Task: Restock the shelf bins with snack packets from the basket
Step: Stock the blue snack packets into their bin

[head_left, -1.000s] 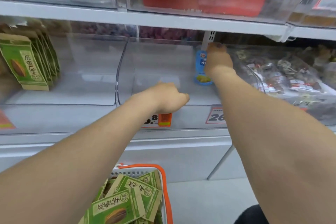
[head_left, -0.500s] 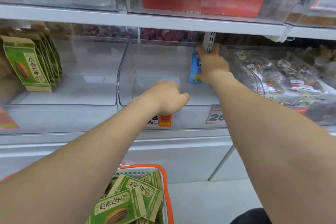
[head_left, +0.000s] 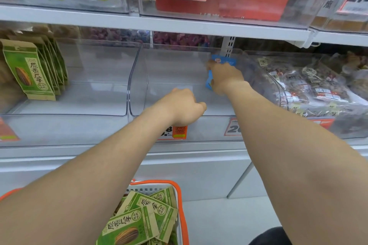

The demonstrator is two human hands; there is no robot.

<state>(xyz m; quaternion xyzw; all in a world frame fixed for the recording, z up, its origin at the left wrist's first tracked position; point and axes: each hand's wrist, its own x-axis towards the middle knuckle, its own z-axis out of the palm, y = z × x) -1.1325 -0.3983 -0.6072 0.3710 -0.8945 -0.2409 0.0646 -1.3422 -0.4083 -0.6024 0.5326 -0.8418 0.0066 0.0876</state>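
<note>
Right hand (head_left: pixel 225 77) holds a small blue snack packet (head_left: pixel 223 60), fingers curled round it, deep in the right rear corner of the clear plastic middle bin (head_left: pixel 137 77). I judge the packet is being stood against the side wall so the row starts from the back. Left hand (head_left: pixel 183 107) is curled over that bin's front lip, probably to steady it. Orange-rimmed white basket (head_left: pixel 182 205) sits below, holding green paper seed packets (head_left: pixel 135 223); matching ones stand upright, faces forward, in the clear left bin (head_left: pixel 89 61). I judge the middle bin's restock barely begun
</note>
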